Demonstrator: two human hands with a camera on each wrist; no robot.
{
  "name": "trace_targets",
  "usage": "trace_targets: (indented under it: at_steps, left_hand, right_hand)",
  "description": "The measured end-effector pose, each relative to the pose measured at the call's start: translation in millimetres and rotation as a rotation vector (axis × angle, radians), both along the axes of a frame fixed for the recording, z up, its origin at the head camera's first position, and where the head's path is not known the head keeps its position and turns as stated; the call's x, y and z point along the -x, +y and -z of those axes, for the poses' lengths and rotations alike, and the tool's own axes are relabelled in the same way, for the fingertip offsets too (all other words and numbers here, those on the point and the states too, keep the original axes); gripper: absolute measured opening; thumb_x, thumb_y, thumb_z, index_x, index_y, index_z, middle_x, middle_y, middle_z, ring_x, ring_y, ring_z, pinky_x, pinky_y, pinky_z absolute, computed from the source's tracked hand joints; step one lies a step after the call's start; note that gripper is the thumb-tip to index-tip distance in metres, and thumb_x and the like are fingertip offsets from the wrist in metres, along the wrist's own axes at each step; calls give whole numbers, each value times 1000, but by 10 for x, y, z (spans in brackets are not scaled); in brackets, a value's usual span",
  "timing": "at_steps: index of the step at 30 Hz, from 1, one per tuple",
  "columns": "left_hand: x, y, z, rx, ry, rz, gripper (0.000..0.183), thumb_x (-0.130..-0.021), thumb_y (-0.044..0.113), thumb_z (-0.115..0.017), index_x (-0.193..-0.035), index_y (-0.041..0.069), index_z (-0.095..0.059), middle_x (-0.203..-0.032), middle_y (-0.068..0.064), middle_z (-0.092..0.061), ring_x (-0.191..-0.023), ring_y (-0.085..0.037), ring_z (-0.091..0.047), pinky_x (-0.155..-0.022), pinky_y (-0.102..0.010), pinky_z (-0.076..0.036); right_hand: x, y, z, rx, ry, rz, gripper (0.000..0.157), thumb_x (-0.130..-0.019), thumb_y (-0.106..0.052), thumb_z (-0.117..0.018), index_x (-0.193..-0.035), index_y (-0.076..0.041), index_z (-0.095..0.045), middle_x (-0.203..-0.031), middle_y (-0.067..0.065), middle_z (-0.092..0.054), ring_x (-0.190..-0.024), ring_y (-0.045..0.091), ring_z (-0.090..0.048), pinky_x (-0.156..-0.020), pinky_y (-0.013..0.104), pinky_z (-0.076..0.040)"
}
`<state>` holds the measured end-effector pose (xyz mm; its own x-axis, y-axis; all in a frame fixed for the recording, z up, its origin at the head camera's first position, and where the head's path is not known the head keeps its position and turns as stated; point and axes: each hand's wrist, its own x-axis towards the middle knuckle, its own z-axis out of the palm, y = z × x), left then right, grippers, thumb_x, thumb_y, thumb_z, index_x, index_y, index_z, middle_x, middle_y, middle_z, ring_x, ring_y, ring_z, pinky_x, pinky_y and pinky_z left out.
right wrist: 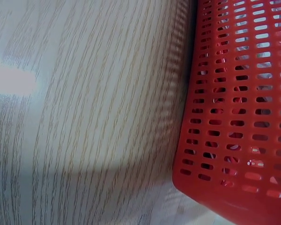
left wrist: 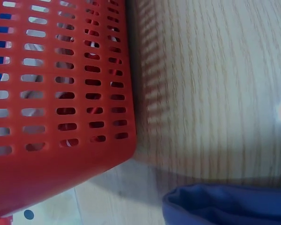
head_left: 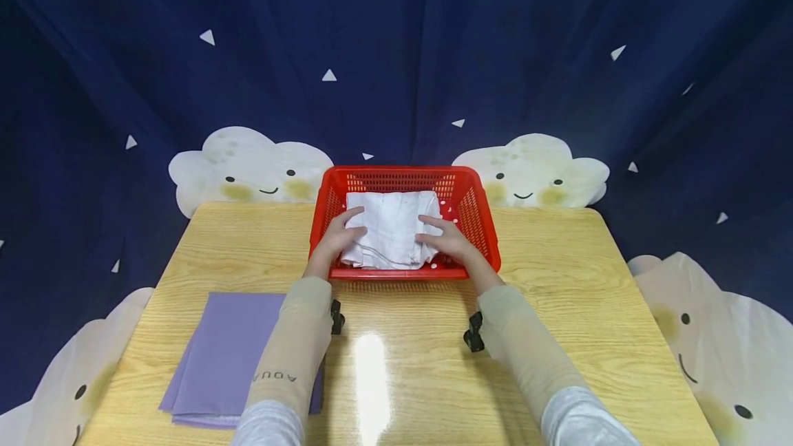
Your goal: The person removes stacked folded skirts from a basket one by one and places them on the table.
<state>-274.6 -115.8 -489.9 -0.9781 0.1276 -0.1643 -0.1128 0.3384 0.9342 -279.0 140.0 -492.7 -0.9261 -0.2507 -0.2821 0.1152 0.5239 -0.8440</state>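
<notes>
A white folded cloth [head_left: 390,226] lies in a red plastic basket [head_left: 403,274] at the far middle of the table. My left hand [head_left: 337,234] reaches over the near rim and rests on the cloth's left side, fingers spread and mostly straight. On the cloth's right side rests my right hand [head_left: 449,238], thumb and fingers apart. Red fabric with white dots [head_left: 449,210] shows beneath the cloth. Both wrist views show the slotted basket wall [left wrist: 103,84], [right wrist: 225,117]; neither shows the fingers.
Folded purple cloth [head_left: 229,356] lies on the table's left side, partly under the left forearm. The wooden table [head_left: 557,336] reaches back to a dark blue curtain [head_left: 396,54] with cloud shapes. Dark wrist cameras [head_left: 474,332] sit at both sleeves.
</notes>
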Motion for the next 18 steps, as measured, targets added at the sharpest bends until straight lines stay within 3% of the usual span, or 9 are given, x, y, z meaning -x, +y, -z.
trace_targets:
  at_steps: [12, 18]
  left_hand:
    - [-25, -13, -39, -53, 72, -32, 51, -86, 13, -58, -135, 20, -46, -142, -5, -37, -131, -22, -27, -109, -44, -19]
    - [-53, -1, -96, -114, 96, -48, 51, -86, 12, -59, -135, 19, -47, -141, -3, -39, -131, -19, -27, -109, -41, -20]
  right_hand:
    - [-3, -2, 17, 31, 12, 28, 57, -81, -15, -66, -135, -17, -47, -143, 13, -34, -127, 27, -31, -102, 46, -33]
    - [-16, 18, -17, 101, 43, 69, 56, -80, -6, -65, -133, -16, -49, -140, 10, -39, -126, 26, -32, -96, 43, -40]
